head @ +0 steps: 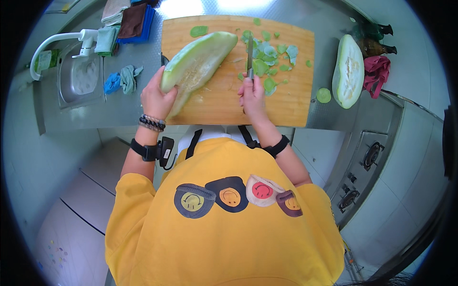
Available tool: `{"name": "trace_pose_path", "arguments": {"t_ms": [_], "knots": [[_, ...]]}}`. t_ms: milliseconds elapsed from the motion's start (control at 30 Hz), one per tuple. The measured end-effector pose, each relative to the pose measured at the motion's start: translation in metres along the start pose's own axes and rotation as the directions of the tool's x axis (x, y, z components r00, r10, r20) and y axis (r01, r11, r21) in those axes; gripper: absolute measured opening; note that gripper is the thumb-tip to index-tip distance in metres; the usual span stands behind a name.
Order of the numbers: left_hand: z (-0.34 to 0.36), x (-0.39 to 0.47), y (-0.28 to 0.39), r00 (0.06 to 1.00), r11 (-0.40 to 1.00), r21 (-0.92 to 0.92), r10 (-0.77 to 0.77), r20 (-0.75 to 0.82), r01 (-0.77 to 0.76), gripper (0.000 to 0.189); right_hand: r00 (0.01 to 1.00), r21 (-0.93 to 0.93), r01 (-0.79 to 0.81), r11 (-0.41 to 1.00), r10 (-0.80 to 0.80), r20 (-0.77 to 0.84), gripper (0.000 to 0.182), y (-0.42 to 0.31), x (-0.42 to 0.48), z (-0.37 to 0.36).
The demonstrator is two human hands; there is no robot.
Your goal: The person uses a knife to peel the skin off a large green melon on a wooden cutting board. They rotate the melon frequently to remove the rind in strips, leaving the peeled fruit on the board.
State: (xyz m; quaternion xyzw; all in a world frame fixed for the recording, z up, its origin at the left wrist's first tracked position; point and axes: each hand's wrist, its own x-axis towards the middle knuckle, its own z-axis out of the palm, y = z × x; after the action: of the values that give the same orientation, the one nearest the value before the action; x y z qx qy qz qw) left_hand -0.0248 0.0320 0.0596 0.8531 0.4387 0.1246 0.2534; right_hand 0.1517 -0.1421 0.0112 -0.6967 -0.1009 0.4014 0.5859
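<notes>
My left hand [157,95] grips the lower end of a long half of winter melon [200,64], tilted over the wooden cutting board [222,112]. Its pale, seedy cut side faces right and toward me. In my right hand [253,94] is a knife [250,53], its blade pointing away from me above the board. Thin green peel pieces [264,53] lie heaped beside and under the blade, with a larger green slice [199,31] at the board's far left. A dark object, partly hidden, shows behind the melon at the board's left edge.
At the right lies another winter melon half [347,71], cut side up, near a round green end piece [323,95], bottles [377,46] and a dark red bag [376,73]. Leftward are a sink [80,80], a white faucet [86,41] and cloths [128,78]. A gas stove [372,155] stands right.
</notes>
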Motion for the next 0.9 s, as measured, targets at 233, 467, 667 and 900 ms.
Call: {"name": "trace_pose_path", "arguments": {"t_ms": [233,467,667,900], "knots": [[0.011,-0.038,0.021,0.949,0.911,0.328,0.298,-0.102,-0.25,0.058,0.908,-0.556,0.415,0.72,-0.37,0.198,0.028,-0.042,-0.036,-0.014],[0.013,-0.037,0.02,0.958,0.942,0.27,0.245,-0.148,-0.199,0.061,0.84,-0.7,0.541,0.466,-0.332,0.429,0.029,-0.055,-0.064,0.001],[0.015,-0.038,0.017,0.962,0.942,0.285,0.226,-0.154,-0.175,0.061,0.863,-0.82,0.504,0.273,-0.205,0.462,0.031,-0.074,-0.071,0.014],[0.016,-0.038,0.018,0.964,0.947,0.279,0.21,-0.164,-0.159,0.061,0.885,-0.883,0.463,0.08,-0.101,0.455,0.027,-0.094,-0.072,0.023]]}}
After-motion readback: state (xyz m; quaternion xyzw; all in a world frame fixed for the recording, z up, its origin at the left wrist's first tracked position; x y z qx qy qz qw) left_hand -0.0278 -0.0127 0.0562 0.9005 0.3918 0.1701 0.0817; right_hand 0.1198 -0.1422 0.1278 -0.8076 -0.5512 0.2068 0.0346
